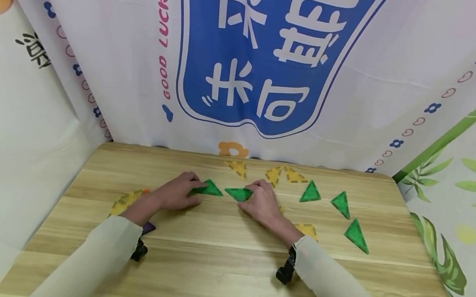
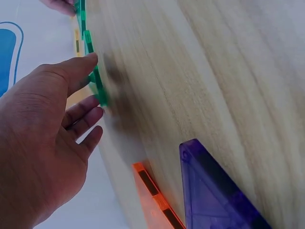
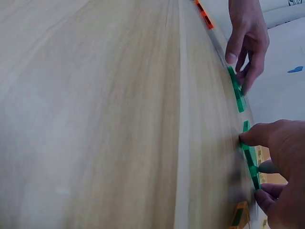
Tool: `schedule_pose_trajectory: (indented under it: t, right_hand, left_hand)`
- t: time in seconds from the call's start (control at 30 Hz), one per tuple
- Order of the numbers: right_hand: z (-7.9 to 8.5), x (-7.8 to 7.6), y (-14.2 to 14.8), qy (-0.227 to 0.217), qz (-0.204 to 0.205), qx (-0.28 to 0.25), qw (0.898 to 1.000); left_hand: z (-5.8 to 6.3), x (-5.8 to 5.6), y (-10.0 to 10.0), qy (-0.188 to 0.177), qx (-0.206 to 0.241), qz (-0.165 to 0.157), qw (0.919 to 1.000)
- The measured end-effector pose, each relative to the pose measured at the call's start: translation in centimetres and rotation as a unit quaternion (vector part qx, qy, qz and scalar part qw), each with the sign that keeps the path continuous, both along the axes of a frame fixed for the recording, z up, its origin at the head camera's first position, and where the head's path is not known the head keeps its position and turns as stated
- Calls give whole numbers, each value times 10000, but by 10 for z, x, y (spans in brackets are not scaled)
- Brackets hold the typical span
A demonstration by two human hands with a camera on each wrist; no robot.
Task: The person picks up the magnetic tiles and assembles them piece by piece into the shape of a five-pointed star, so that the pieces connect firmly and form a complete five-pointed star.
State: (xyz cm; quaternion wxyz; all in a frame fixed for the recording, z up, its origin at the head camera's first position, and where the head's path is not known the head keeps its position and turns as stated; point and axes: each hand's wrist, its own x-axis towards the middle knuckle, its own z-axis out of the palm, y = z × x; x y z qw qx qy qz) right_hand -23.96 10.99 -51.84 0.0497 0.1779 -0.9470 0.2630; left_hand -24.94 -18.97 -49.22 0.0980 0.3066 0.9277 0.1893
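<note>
Two green triangular magnetic tiles lie near the back of the wooden table, their points facing each other across a small gap. My left hand (image 1: 176, 192) pinches the outer end of the left green tile (image 1: 212, 189) between thumb and fingers. At the right green tile (image 1: 236, 194), my right hand (image 1: 263, 204) has its thumb on the near edge and fingertips behind, gripping it. The right wrist view also shows this right green tile (image 3: 249, 155) close to the tabletop, with part of it hidden by the fingers.
Three more green triangles (image 1: 342, 204) are spread at the right. Yellow triangles (image 1: 295, 176) lie along the back, and another yellow piece (image 1: 307, 231) sits by the right wrist. Beside the left forearm are yellow tiles (image 1: 124, 202), an orange tile (image 2: 155, 198) and a purple triangle (image 2: 212, 195). A printed curtain (image 1: 132, 118) hangs behind.
</note>
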Motion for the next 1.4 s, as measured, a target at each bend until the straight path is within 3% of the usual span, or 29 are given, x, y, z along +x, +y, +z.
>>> schedule_pose_trajectory:
  t: [0.33, 0.5, 0.6, 0.73, 0.9, 1.07, 1.4]
  right_hand:
    - [3, -3, 15, -72, 352, -1, 9994]
    - [2, -6, 21, -154, 588, 67, 9981]
    - [1, -8, 24, -139, 698, 112, 9974]
    - [2, -11, 28, -217, 832, 117, 9962]
    - [4, -14, 33, -303, 1123, 29, 9932]
    - [4, -16, 38, -317, 1414, 52, 9894]
    - [6, -22, 25, -128, 2169, 136, 9760]
  left_hand:
    - [5, 4, 7, -271, 57, -283, 9992]
    - [7, 1, 7, -284, 85, -691, 9972]
    - [9, -3, 8, -547, 98, -869, 9947]
    - [10, -8, 8, -727, 60, -903, 9932]
    - [11, -10, 7, -623, 43, -913, 9939]
    - [10, -8, 4, -574, 146, -722, 9956]
    - [0, -5, -5, 67, 109, -6, 9999]
